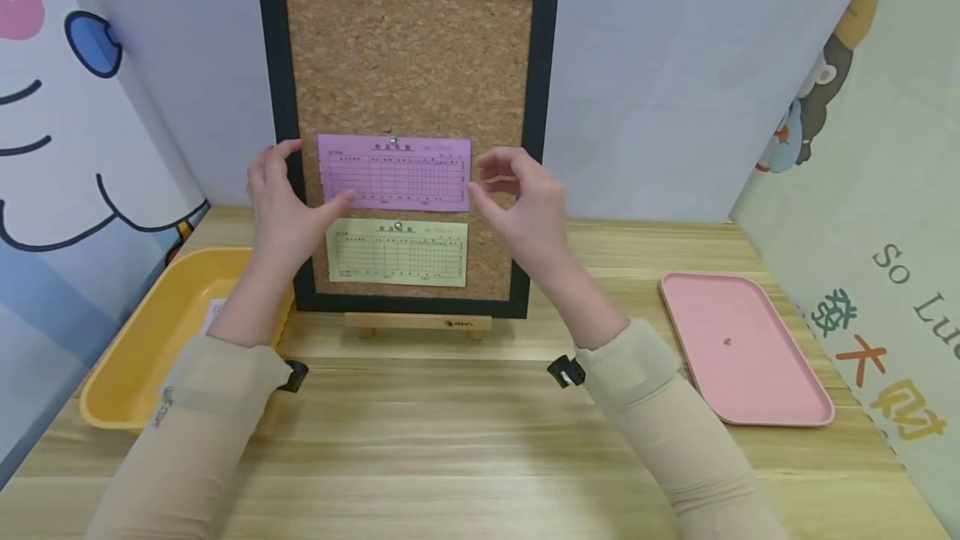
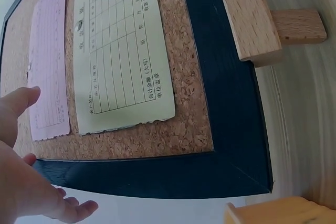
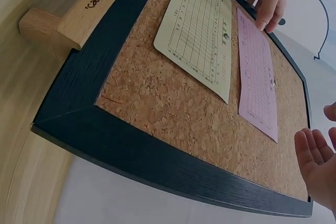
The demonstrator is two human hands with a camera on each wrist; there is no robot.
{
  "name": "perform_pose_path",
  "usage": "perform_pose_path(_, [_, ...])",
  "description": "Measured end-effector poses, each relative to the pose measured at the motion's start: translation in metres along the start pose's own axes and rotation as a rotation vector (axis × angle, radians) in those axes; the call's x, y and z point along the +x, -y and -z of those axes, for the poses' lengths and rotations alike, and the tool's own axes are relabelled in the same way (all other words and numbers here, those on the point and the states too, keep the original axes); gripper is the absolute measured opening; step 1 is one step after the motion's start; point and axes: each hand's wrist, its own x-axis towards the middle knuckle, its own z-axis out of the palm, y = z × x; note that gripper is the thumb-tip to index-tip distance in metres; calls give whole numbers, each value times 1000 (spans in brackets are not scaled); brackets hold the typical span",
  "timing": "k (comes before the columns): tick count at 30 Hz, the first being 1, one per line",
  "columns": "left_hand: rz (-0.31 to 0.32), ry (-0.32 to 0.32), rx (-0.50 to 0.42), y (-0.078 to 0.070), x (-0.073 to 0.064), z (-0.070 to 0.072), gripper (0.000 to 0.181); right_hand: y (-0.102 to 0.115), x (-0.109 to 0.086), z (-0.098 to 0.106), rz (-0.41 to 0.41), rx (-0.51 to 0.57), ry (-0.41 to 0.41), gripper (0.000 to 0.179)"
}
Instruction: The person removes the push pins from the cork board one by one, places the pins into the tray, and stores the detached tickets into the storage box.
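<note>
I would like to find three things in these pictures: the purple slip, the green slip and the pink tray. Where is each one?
Purple slip (image 1: 395, 176): head view, middle of its printed table.
Green slip (image 2: 122, 59): left wrist view, its printed face.
Pink tray (image 1: 753, 373): head view, bare flat bottom.

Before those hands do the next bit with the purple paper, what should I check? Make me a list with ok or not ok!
1. Purple paper has a silver pin at its top: ok.
2. Green paper isn't covered by the purple one: ok, a strip of cork shows between them.
3. Cork board rests on its wooden stand: ok.
4. Left hand is away from the purple paper: not ok, its thumb is over the lower left part.
5. A spare pin waits in the pink tray: cannot tell, the small thing there is too tiny to make out.
</note>
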Motion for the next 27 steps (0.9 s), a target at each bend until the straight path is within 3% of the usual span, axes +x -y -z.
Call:
perform_pose_path(13, [-22, 18, 20, -4, 16, -1, 81, -8, 27, -39, -21, -81, 96, 20])
perform_pose_path(27, [12, 51, 17, -15, 21, 4, 73, -17, 46, -58, 0, -159, 147, 17])
